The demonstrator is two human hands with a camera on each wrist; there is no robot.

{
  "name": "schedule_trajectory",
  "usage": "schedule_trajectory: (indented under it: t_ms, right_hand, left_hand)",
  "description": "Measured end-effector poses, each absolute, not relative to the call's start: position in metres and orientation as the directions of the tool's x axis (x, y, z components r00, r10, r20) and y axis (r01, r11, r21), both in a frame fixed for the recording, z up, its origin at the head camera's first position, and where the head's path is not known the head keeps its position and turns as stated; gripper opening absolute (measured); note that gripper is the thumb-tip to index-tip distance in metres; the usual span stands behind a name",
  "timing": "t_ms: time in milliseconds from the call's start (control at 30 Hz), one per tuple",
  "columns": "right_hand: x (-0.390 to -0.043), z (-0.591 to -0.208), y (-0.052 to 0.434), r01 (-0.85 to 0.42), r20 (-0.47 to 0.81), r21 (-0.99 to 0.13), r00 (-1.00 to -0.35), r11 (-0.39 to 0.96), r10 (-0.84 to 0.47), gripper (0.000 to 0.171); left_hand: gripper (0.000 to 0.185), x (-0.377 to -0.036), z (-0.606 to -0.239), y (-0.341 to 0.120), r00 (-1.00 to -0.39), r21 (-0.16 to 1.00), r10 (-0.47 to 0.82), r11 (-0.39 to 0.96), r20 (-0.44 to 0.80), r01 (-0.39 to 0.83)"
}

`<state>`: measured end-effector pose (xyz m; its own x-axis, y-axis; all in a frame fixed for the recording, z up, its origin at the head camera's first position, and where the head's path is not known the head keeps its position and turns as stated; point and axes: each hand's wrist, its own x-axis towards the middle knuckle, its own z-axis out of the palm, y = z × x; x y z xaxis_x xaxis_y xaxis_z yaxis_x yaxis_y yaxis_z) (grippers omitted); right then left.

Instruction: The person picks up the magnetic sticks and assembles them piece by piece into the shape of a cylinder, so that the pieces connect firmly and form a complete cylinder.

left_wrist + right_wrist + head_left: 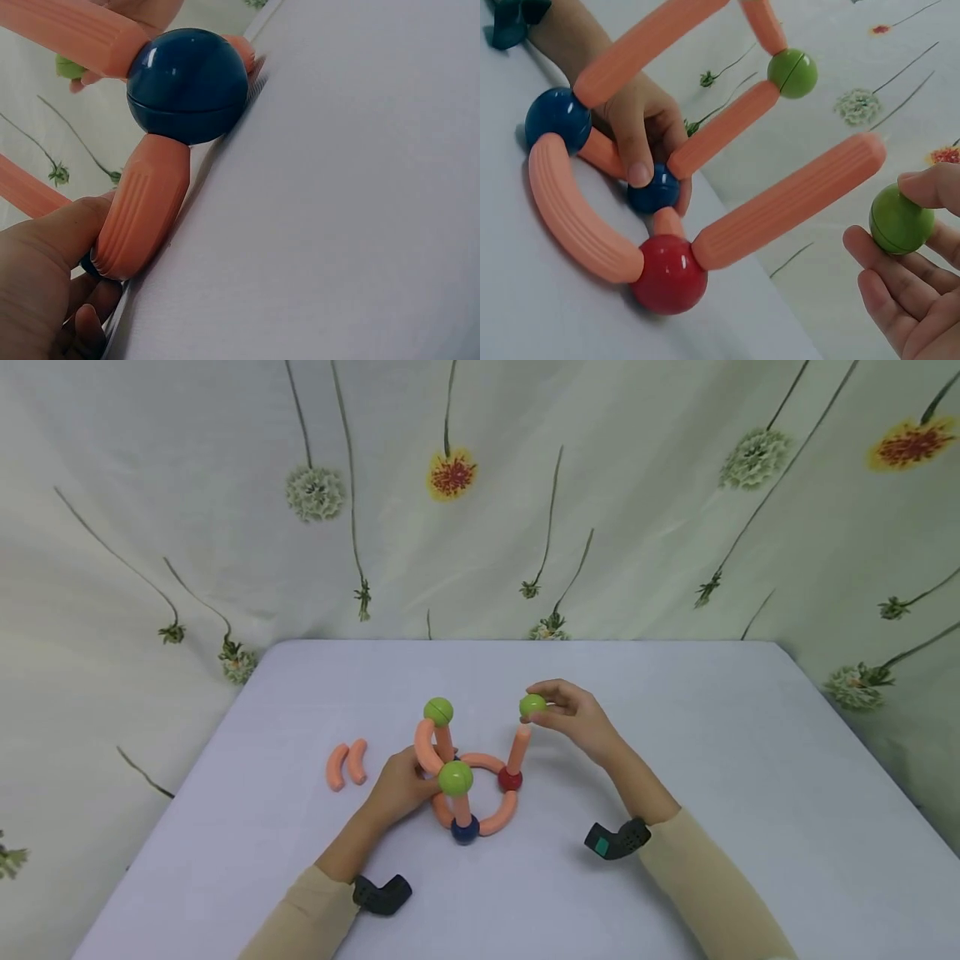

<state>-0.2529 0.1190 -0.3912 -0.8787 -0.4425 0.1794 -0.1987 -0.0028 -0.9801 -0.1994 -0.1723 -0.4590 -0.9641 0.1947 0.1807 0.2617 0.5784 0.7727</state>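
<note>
On the table (675, 760), mid-field: toy frame of orange rods and balls. Right hand (573, 714) pinches a green ball (532, 705) between thumb and fingertips, just beside the top end of an upright orange rod (518, 748); whether they touch cannot be told. That rod stands on the red ball (510, 779). Left hand (397, 787) grips the frame's left side, finger pressed on a blue ball (654, 190). Near blue ball (464, 830) joins curved rods. Two loose curved rods (347, 764) lie to the left.
</note>
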Motion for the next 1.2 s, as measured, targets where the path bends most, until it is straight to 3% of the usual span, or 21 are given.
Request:
schedule_trajectory:
  t_ms: [367, 733, 967, 1200]
  right_hand:
    - [-0.231, -0.381, 0.122, -0.286, 0.326, -0.945, -0.844, -0.156, -0.427, 0.038]
    - [-0.229, -0.387, 0.116, -0.445, 0.463, -0.883, -0.780, -0.148, -0.422, 0.041]
    - [-0.229, -0.389, 0.115, -0.461, 0.472, -0.877, -0.767, -0.138, -0.435, 0.043]
    - [-0.232, -0.398, 0.114, -0.415, 0.396, -0.907, -0.783, -0.071, -0.480, 0.045]
  left_hand:
    - [0.040, -0.198, -0.458, -0.171, -0.968, 0.778, 0.184, 0.578, 0.170, 0.246]
    - [0.038, -0.199, -0.457, -0.172, -0.965, 0.767, 0.191, 0.586, 0.182, 0.261]
    - [0.040, -0.201, -0.457, -0.171, -0.963, 0.772, 0.194, 0.578, 0.186, 0.265]
    - [0.040, -0.200, -0.459, -0.171, -0.967, 0.774, 0.186, 0.581, 0.177, 0.253]
